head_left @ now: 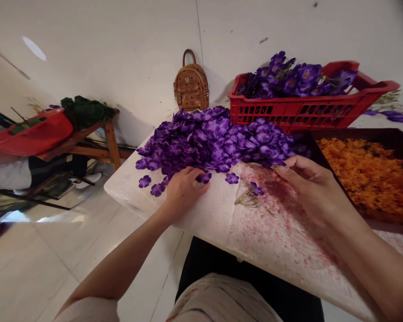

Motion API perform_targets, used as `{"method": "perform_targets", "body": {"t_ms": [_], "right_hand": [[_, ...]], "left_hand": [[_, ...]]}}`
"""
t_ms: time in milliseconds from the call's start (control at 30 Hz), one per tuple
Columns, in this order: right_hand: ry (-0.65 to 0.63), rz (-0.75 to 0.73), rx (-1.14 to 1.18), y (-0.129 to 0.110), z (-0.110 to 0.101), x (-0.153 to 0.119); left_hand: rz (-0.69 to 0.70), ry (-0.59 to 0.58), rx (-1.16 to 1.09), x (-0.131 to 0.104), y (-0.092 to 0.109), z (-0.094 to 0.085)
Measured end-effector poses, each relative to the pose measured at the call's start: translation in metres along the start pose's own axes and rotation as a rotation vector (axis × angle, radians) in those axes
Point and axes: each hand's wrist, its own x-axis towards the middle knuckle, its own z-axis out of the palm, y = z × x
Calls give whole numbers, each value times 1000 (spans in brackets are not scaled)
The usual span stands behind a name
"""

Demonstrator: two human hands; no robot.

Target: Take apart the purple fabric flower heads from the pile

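Note:
A large heap of purple artificial flower heads [201,138] lies on the white table [221,214]. My left hand [186,188] rests at its front edge, fingers curled, with a single purple flower head [204,178] between thumb and fingers. To the right, the fingertips of my right hand [305,179] are pinched together at the heap's edge; a tiny yellowish bit shows there, too small to name. Between the hands lies a purple flower with thin green stems [246,199]. A few loose flower heads [157,189] sit left of my left hand.
Behind the heap stands a red plastic crate [289,112] of purple flowers. A dark tray [342,188] of orange petals [372,179] is at the right. A brown backpack [191,87] leans against the wall. At far left, a red basin [36,134] rests on a wooden bench [112,143].

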Motion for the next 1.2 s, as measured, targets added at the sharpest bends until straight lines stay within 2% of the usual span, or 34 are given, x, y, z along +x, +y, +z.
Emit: {"method": "perform_targets", "body": {"t_ms": [100,200,267,367,467,533,700,833,1000,1200], "right_hand": [[-1,-1,11,-3,1,-2],[-9,16,46,-3,0,-1],[-7,17,48,-1,-1,0],[20,17,78,3,-2,2],[52,17,143,-1,-2,4],[59,-13,142,-11,-2,3],[29,-101,124,-35,-1,4],[-35,-26,140,-28,1,11],[3,37,135,-6,-3,17],[34,-60,-48,2,-6,18]], "left_hand": [[107,-28,103,0,-3,3],[155,-39,149,4,-7,7],[143,17,65,9,-7,8],[17,94,-270,19,-3,4],[-135,19,-702,35,12,-1],[-166,-62,-904,47,28,-3],[-40,-207,-1023,74,80,2],[15,-269,-1108,88,111,15],[15,-326,-1175,97,118,32],[1,-357,-1189,96,112,42]]}}
